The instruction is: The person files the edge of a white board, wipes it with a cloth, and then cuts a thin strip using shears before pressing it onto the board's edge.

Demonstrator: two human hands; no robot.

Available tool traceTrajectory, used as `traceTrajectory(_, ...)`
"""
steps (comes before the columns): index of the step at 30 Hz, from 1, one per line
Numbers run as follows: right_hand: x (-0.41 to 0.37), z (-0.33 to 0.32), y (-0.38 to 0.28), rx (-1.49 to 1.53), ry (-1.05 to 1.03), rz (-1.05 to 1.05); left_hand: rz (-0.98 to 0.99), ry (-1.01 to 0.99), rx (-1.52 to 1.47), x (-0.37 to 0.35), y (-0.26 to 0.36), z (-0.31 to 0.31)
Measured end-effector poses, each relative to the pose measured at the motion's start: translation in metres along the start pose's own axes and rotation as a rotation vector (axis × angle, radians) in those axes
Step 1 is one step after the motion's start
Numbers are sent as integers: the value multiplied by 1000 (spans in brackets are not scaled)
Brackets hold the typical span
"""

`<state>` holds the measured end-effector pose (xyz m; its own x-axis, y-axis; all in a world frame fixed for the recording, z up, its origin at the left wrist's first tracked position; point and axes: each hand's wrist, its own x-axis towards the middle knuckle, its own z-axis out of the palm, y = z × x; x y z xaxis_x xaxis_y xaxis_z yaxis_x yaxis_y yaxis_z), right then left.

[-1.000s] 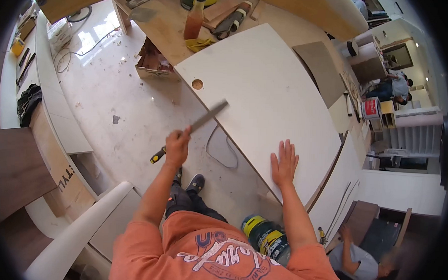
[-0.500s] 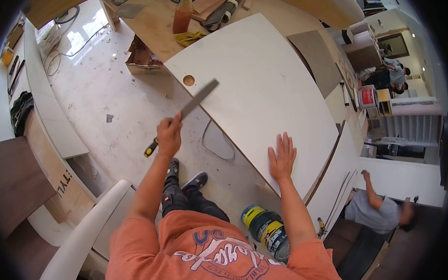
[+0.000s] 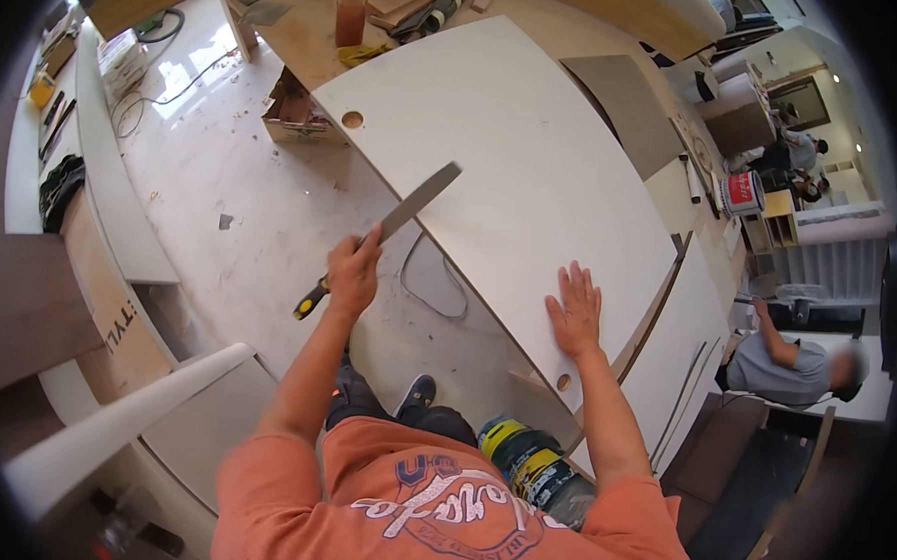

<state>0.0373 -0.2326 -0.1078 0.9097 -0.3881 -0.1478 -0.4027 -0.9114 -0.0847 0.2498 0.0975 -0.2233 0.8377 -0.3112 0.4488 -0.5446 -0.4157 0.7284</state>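
Note:
My left hand [image 3: 353,274] is wrapped round a long flat metal file [image 3: 422,199] with a black and yellow handle [image 3: 310,300]. The file lies across the near long edge of a white board [image 3: 495,132], its tip over the board's face. My right hand [image 3: 575,308] rests flat on the board, fingers spread, towards its right end. Beside my right wrist is a round hole [image 3: 564,382] in the board, and another round hole [image 3: 352,120] sits near the far left corner.
Behind the board stand a bottle of reddish liquid [image 3: 350,17] and a yellow cloth [image 3: 363,53]. An open cardboard box [image 3: 301,113] is on the littered floor. Dark containers with yellow labels [image 3: 531,464] stand by my legs. A person in grey [image 3: 780,367] is at the right.
My left hand and the file have moved right along the board's edge, away from the far left hole. The hole by my right wrist now shows. The view has shifted slightly.

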Motion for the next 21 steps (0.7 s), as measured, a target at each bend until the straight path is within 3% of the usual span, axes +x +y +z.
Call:
traceTrajectory(2,-9,-4,7,13,7,-10,76,44,-2,-7,37,24)
traceTrajectory(5,-10,-7,4,13,31,-19,148,-103,19,-53,110,50)
traceTrajectory(9,-11,-5,7,11,53,-32,84,-33,-53,-95,84,47)
traceTrajectory(13,-11,-8,2,30,73,-28,-101,126,-38,-39,28,25)
traceTrajectory(16,-11,-4,4,40,115,-42,-50,119,-81,-17,46,33)
traceTrajectory(21,-14,0,6,26,89,-33,149,0,-38,-77,120,48)
